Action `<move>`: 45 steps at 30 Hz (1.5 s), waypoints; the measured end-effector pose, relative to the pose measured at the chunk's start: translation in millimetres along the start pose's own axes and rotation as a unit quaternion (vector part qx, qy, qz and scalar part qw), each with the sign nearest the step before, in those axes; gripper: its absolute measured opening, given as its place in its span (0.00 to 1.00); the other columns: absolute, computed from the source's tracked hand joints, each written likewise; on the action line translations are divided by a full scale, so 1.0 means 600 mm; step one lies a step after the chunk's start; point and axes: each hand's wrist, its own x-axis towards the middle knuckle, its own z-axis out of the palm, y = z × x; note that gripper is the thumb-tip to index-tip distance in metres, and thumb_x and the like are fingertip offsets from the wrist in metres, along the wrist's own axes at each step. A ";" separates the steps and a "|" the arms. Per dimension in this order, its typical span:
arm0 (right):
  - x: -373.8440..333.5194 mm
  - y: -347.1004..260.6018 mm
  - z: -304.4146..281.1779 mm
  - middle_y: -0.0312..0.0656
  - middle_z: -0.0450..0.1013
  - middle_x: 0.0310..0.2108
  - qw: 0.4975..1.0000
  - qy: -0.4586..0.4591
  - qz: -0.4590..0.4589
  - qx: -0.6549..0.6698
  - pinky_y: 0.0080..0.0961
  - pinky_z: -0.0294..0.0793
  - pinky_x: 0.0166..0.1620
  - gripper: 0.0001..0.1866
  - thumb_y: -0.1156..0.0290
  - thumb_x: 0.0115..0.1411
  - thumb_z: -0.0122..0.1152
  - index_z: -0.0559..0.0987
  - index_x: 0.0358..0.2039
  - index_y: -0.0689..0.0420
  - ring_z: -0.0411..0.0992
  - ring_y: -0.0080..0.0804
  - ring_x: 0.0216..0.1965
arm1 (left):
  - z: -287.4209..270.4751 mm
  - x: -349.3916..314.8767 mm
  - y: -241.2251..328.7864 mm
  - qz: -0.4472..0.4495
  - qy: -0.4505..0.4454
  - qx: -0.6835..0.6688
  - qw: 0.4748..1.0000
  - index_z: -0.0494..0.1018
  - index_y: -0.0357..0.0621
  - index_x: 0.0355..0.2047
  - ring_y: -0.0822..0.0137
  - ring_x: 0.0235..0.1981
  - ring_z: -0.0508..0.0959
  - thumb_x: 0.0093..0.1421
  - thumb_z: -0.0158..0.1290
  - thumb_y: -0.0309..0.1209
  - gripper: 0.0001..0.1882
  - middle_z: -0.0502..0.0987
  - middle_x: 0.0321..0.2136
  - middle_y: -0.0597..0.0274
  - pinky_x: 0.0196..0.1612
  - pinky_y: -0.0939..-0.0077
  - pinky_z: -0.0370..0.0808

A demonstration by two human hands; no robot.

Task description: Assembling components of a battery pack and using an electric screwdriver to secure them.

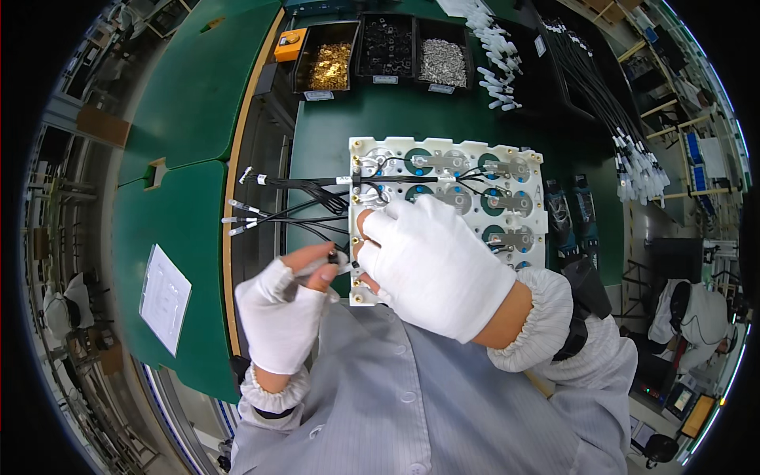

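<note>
In front of me lies a white plastic frame (541, 178) with round openings, grey metal plates and blue dots. Black cables (305, 185) run across it in a bundle and fan out past its left edge, some ending in white-tipped connectors (237, 222). My left hand (277, 321), in a white fingerless glove, pinches a small black part (333, 257) between thumb and forefinger, just left of the frame. My right hand (443, 261), gloved likewise, rests over the frame's lower left. Its bare fingertips curl at the left edge; what they grip is hidden.
Black bins hold brass-coloured parts (330, 66), black parts (385, 46) and silver parts (443, 62) at the back. Cables with clear-capped ends (637, 166) hang at the right. A paper sheet (165, 299) lies on the green left table (186, 229), with a wooden edge strip (247, 119).
</note>
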 end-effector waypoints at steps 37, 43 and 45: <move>-0.018 -0.009 0.019 0.33 0.72 0.32 0.996 0.037 0.030 -0.069 0.32 0.70 0.38 0.09 0.64 0.46 0.69 0.80 0.23 0.54 0.73 0.31 0.37 | -0.003 0.065 -0.006 0.323 -0.138 0.243 0.904 0.81 0.44 0.30 0.61 0.31 0.77 0.48 0.70 0.21 0.10 0.81 0.30 0.65 0.34 0.70 0.75; -0.078 0.005 -0.057 0.37 0.76 0.28 0.975 0.202 0.088 0.042 0.35 0.74 0.35 0.05 0.71 0.49 0.67 0.82 0.28 0.55 0.75 0.36 0.31 | -0.015 0.069 0.015 0.244 -0.172 0.248 0.922 0.82 0.43 0.28 0.59 0.32 0.79 0.48 0.69 0.22 0.08 0.82 0.28 0.61 0.36 0.68 0.76; -0.149 0.041 -0.072 0.44 0.76 0.27 0.888 0.323 0.308 0.114 0.31 0.75 0.34 0.05 0.75 0.59 0.63 0.82 0.34 0.61 0.76 0.37 0.29 | -0.022 0.070 0.014 0.246 -0.167 0.242 0.924 0.81 0.41 0.27 0.58 0.29 0.80 0.49 0.68 0.22 0.07 0.82 0.27 0.56 0.35 0.68 0.76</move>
